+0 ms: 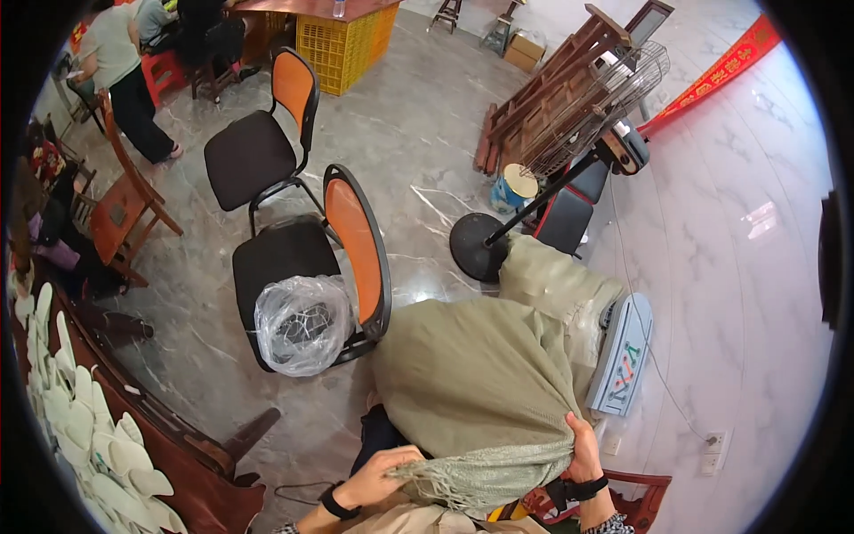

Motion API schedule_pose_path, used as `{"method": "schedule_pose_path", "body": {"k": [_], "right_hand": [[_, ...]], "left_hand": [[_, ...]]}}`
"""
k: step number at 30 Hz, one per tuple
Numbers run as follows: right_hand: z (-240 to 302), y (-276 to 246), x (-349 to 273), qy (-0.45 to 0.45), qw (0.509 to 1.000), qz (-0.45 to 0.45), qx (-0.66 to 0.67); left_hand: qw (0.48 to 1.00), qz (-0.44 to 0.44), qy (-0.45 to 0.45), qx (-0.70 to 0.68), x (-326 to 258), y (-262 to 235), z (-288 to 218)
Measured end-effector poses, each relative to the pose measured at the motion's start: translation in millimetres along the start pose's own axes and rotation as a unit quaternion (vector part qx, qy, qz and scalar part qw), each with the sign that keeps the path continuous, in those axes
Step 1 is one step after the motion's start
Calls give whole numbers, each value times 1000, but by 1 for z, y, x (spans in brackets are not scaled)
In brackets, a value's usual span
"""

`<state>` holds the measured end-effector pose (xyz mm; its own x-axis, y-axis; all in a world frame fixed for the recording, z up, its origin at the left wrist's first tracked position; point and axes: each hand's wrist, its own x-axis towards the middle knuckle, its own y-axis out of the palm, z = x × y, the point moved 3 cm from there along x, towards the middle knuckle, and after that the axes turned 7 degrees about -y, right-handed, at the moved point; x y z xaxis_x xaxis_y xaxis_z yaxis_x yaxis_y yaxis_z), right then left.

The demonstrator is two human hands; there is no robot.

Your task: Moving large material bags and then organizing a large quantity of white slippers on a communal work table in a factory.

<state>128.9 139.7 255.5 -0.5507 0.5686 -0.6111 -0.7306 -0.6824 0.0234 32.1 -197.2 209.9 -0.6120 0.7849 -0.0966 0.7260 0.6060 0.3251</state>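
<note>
A large, bulging olive-green woven sack (pixel 471 365) stands in front of me, its frayed mouth toward my body. My left hand (pixel 382 476) is closed on the fringed edge of the mouth at the left. At the right end of the same edge, my right hand (pixel 584 452) grips the gathered fabric. The rim is stretched between both hands, and what the sack contains is hidden. Behind it leans a second, paler sack (pixel 551 276). Dark bands circle both my wrists.
Two black-and-orange chairs (pixel 258 156) stand ahead left; one bears a clear plastic bag (pixel 302 325). Pale sole-shaped pieces (pixel 107 445) cover a red-brown table at left. A floor fan (pixel 480 247), a blue-grey box-like object (pixel 623 356) and a wall socket (pixel 712 452) are right. People sit and stand far left.
</note>
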Motion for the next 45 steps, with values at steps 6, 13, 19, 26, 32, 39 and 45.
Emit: {"method": "schedule_pose_path", "body": {"k": [6, 13, 19, 26, 32, 39, 45], "right_hand": [[85, 39, -32, -100, 994, 34, 37], [100, 15, 127, -29, 979, 147, 136], [30, 139, 256, -45, 986, 140, -84], [43, 169, 263, -64, 968, 145, -193], [66, 114, 243, -275, 740, 122, -602], [86, 67, 285, -215, 848, 133, -466], [129, 66, 313, -8, 974, 219, 60]], "left_hand": [[990, 75, 102, 62, 10, 1, -44], [965, -12, 127, 227, 22, 8, -22], [906, -400, -22, 138, -100, -49, 63], [841, -511, -170, 58, -186, 32, 179], [887, -428, -172, 24, -80, 9, 143], [895, -384, -107, 200, 42, 4, 87], [869, -334, -323, -167, 160, 45, 169]]}}
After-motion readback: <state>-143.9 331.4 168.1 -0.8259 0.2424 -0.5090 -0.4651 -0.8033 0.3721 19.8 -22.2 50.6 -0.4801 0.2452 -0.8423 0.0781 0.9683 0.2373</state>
